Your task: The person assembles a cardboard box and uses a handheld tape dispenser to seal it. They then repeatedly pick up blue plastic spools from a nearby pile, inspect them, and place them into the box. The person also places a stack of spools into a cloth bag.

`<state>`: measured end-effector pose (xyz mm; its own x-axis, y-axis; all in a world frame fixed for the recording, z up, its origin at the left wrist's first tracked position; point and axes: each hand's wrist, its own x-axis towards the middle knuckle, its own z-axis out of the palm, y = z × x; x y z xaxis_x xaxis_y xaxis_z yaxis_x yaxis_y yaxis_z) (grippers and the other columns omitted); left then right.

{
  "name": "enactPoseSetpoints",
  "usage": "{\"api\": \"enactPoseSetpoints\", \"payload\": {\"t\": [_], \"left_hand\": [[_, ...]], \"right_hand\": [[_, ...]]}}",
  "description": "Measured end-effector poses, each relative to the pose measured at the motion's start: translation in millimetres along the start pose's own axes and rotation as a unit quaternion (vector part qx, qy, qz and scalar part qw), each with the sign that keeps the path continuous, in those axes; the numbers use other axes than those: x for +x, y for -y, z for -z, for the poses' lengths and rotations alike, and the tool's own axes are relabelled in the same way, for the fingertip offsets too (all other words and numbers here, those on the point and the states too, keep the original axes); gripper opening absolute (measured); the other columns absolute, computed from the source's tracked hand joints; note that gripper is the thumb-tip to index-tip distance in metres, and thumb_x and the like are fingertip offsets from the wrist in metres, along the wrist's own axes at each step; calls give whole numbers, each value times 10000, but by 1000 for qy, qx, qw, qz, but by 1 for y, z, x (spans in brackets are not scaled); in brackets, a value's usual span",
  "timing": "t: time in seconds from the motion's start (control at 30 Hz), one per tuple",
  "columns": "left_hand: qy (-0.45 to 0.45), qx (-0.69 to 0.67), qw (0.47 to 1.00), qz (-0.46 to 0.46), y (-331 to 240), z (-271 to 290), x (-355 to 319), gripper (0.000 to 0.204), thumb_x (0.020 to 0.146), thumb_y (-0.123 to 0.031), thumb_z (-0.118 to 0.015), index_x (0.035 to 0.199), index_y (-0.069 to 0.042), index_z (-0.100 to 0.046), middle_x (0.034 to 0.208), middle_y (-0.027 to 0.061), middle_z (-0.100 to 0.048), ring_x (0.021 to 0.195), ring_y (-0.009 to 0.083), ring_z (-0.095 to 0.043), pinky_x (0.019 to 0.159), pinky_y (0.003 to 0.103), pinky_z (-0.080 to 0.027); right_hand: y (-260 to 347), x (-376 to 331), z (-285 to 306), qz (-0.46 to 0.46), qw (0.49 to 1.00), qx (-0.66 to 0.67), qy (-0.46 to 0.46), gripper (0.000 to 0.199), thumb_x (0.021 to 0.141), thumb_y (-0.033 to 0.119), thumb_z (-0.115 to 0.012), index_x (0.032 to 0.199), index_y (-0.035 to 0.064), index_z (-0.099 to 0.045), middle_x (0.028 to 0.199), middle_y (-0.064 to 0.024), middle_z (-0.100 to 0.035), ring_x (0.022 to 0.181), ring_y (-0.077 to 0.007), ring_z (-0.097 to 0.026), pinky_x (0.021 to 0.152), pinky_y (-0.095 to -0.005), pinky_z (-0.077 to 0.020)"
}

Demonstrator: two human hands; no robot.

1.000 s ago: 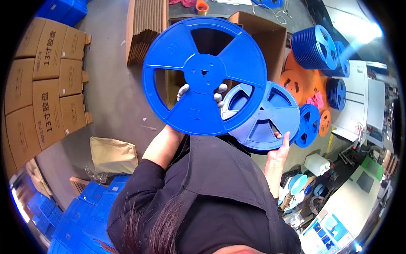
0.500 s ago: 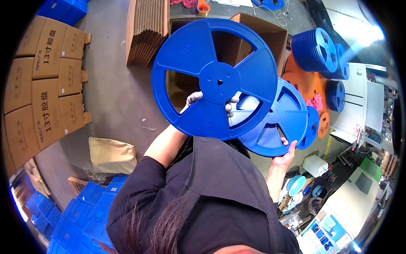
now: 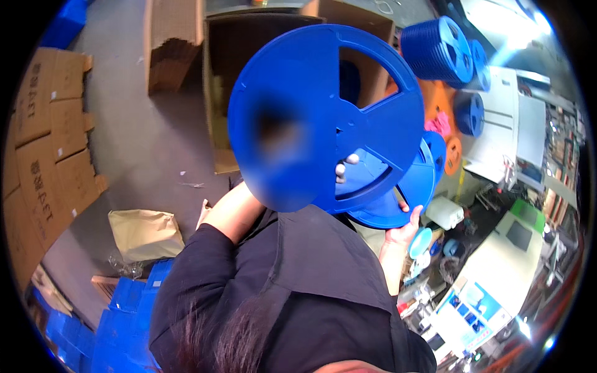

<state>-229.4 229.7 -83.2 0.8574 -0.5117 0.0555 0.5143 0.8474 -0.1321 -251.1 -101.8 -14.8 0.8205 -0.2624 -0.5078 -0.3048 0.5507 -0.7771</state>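
A large blue plastic reel (image 3: 379,127) is held up before me, with a round hub and wide cut-out windows. Behind it is my left hand (image 3: 341,171), closed on the reel; only pale-gloved fingertips show through a window. A blurred patch covers the reel's left part. A second blue reel (image 3: 407,198) sits lower right, partly hidden behind the first. My right hand (image 3: 403,231) grips its lower rim, the thumb on the outside and a fingertip showing in a window.
An open cardboard box (image 3: 224,163) stands beyond the reels, beside a stack of flat cardboard (image 3: 174,46). Blue reels (image 3: 438,50) are stacked at the far right near an orange surface (image 3: 435,93). Cartons (image 3: 46,149) line the left; blue crates (image 3: 121,329) stand lower left.
The front reel has shifted slightly right across the second reel, covering more of it. My view has moved, so the cartons and reel stacks sit further left. Both hands keep their hold.
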Motion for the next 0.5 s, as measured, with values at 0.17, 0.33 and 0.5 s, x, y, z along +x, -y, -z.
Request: {"api": "enactPoseSetpoints", "payload": {"t": [0.17, 0.33, 0.5], "left_hand": [[-51, 39, 995, -70, -14, -1, 8, 835, 785, -491, -653, 1380, 11, -351, 1239, 159, -523, 1038, 217, -560, 947, 389, -457], [-6, 2, 979, -205, -49, 11, -6, 871, 770, -420, -746, 1417, -65, -284, 1301, 181, -475, 1120, 256, -554, 979, 438, -482], [-16, 51, 971, -234, -68, 27, -30, 896, 769, -409, -752, 1417, -28, -264, 1276, 200, -480, 1137, 288, -540, 1012, 441, -457]], "right_hand": [[14, -5, 12, 17, 999, 38, -32, 564, 865, 440, -638, 1232, 49, -465, 754, -30, -518, 811, -199, -547, 881, -404, -471], [43, 4, 18, 94, 994, 13, 58, 554, 845, 474, -649, 1112, 12, -498, 750, -13, -503, 827, -190, -534, 1016, -398, -391], [53, 25, 20, 114, 988, 30, 101, 483, 834, 497, -649, 930, 37, -536, 732, -5, -485, 826, -183, -523, 1061, -396, -346]]}}
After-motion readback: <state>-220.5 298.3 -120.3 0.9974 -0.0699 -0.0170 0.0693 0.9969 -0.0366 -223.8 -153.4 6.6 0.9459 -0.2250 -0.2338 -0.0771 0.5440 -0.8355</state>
